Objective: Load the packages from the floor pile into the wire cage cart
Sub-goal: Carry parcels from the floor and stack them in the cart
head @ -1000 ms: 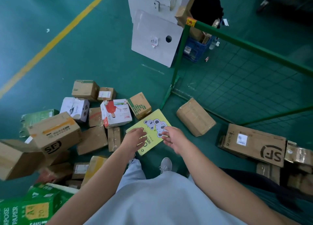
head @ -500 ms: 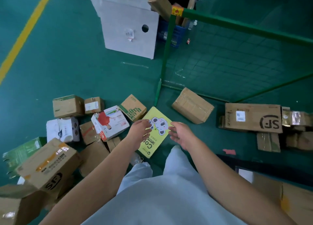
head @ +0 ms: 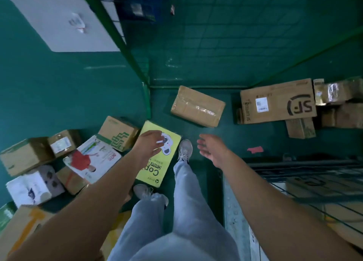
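Observation:
My left hand (head: 150, 145) holds a flat yellow package (head: 157, 162) printed with a panda. The fingers lie across its top face and the thumb is hidden. My right hand (head: 210, 148) hangs open to the right of the package, apart from it and with nothing in it. The green wire cage cart (head: 146, 99) stands just ahead, its mesh wall (head: 216, 35) filling the upper right. A brown taped box (head: 198, 106) and a long SF carton (head: 279, 101) lie at the foot of that mesh. The floor pile (head: 59, 162) spreads out on the left.
Several smaller cartons (head: 337, 103) are stacked at the far right by the SF carton. A dark wire panel (head: 314, 180) with boxes beneath it sits low on the right. A white board (head: 59, 19) lies at the top left. My feet stand beside the yellow package.
My right hand has let go of the yellow package and moved off to the right. I have stepped closer to the cage, and my left hand alone keeps the package.

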`<state>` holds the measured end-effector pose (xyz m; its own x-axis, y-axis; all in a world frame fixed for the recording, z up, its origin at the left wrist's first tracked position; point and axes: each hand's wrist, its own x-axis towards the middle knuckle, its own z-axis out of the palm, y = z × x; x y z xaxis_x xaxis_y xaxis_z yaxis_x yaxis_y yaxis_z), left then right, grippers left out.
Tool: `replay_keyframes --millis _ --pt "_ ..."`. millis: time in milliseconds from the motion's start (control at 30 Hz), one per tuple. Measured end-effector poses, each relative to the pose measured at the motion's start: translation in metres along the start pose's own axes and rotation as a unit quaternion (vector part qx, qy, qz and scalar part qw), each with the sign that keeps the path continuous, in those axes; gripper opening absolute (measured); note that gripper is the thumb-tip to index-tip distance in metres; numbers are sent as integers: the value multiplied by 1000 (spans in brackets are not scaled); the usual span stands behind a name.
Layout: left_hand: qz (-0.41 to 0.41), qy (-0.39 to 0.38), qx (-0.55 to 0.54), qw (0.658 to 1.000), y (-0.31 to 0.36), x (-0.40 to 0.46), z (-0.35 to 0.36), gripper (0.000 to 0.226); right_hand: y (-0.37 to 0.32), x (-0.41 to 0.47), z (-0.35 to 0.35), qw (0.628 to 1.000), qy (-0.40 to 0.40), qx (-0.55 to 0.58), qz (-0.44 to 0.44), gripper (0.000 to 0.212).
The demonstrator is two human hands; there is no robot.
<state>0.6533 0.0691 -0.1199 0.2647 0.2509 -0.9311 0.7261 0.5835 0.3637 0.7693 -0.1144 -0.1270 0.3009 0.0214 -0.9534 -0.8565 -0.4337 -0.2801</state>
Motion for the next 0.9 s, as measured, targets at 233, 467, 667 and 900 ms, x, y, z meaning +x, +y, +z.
replay_keyframes --millis 233,467,667,900 --pt "-29 -9 71 997 21 153 65 20 -19 158 -56 998 36 21 47 8" --pt "-47 28 148 987 7 311 126 45 -3 320 -94 996 67 -1 57 17" --pt "11 80 218 973 6 421 150 61 7 415 -102 996 82 -16 39 39" --pt "-20 148 273 950 6 509 142 61 9 492 -88 994 101 -2 40 68"
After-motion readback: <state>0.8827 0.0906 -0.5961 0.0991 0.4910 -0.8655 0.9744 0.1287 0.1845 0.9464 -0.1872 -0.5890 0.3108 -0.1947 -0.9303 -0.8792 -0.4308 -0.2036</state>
